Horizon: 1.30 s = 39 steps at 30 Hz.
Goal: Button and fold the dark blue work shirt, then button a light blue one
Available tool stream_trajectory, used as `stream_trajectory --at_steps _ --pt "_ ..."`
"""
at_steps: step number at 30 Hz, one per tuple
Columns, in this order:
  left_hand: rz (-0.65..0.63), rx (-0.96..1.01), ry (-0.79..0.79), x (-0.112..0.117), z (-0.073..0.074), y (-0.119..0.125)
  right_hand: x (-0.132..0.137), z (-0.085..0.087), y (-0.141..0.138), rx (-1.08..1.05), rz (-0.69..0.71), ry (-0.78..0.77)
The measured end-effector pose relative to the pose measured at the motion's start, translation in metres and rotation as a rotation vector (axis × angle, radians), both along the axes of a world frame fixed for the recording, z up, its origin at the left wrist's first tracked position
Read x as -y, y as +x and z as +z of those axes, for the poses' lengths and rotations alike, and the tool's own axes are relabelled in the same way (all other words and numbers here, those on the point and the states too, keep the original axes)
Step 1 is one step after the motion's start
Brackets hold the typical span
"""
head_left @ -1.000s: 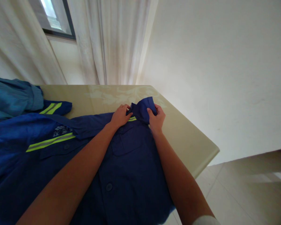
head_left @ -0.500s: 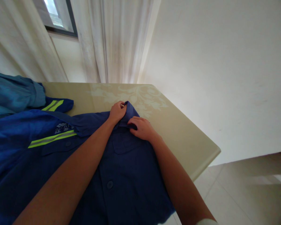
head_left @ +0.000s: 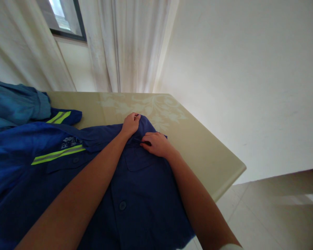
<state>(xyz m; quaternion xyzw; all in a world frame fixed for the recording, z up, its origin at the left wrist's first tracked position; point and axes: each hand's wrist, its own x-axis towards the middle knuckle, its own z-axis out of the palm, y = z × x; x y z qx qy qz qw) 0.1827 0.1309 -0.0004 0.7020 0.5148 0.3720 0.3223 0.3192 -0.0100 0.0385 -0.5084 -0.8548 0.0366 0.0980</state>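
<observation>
A dark blue work jacket [head_left: 143, 187] lies spread over the table, with buttons, a pocket flap and a yellow-green reflective stripe on its left part. My left hand [head_left: 131, 124] is closed on the jacket's far edge, pinching the cloth between thumb and fingers. Just right of it and nearer to me, my right hand [head_left: 156, 143] grips a fold of the same jacket, fingers curled over the cloth. The fingertips of both hands are partly hidden in the fabric.
The pale table [head_left: 203, 149] has a white floral pattern and a corner at the right. Lighter blue garments [head_left: 18, 104] lie at the far left beside a sleeve with a reflective band [head_left: 59, 117]. Curtains [head_left: 141, 45] and a white wall [head_left: 245, 80] stand behind.
My right hand has shifted slightly down with the fold. The raised cloth peak between my hands now lies flatter and rounder, and a bit of cloth shows beyond my right hand.
</observation>
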Motion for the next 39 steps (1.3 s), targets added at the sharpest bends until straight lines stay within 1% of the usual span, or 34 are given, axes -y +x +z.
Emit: stream_trajectory --at_steps 3,5,9,13,20,22,26,28,30,32,35,37,39 --pt "-0.015 -0.047 0.045 0.0 0.0 0.0 0.002 0.005 -0.001 0.004 0.014 0.002" --pt "-0.012 -0.052 0.046 0.002 0.001 0.0 0.004 0.008 0.0 0.017 -0.01 -0.004" --pt "0.032 -0.08 0.053 0.009 0.008 0.0 0.006 0.009 0.003 0.033 -0.074 -0.033" --pt "0.078 -0.122 0.085 0.012 0.011 0.0 0.005 0.008 0.003 -0.004 -0.066 -0.045" --pt "0.031 -0.252 0.072 0.01 0.008 0.001 0.007 0.011 -0.001 0.008 -0.098 -0.065" --pt "0.026 -0.286 0.078 0.011 0.01 0.001 0.007 0.011 0.001 -0.015 -0.074 -0.083" --pt "-0.004 -0.374 0.092 0.009 0.013 -0.002 0.007 0.009 0.005 -0.107 0.023 -0.116" --pt "-0.041 -0.428 0.095 0.006 0.016 -0.006 0.006 0.008 0.008 -0.135 0.026 -0.13" --pt "-0.083 -0.48 0.076 0.002 0.018 -0.01 0.006 0.008 0.01 -0.177 0.025 -0.188" --pt "-0.12 -0.514 0.049 0.0 0.02 -0.014 0.006 0.009 0.012 -0.235 0.038 -0.286" --pt "-0.145 -0.535 0.045 -0.001 0.021 -0.015 0.005 0.01 0.013 -0.288 0.058 -0.404" --pt "-0.137 -0.533 0.059 0.001 0.021 -0.014 0.005 0.011 0.012 -0.292 0.058 -0.426" --pt "-0.121 -0.514 0.069 0.001 0.019 -0.013 0.005 0.011 0.011 -0.293 0.051 -0.413"
